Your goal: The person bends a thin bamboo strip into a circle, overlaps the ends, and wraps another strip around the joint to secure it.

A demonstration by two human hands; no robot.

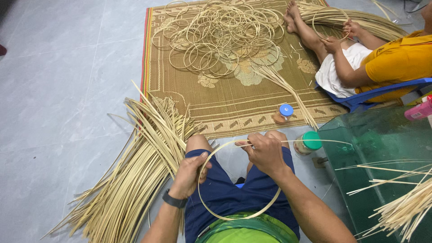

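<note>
I sit with a thin bamboo strip bent into a hoop [234, 215] over my lap. My left hand [190, 174] grips the hoop's left side near my knee. My right hand [264, 152] pinches the strip at the top where its ends cross, and a loose tail runs off to the right. A big bundle of long bamboo strips [135, 175] lies on the floor at my left, close to my left hand.
A woven mat [234, 101] ahead holds a pile of finished hoops [220, 33]. Another person in a yellow shirt [396, 58] sits on a blue chair at the right, bending a strip. Two lidded jars [283, 113] [308, 143] stand near my knees. A green glass table [382, 148] is at right.
</note>
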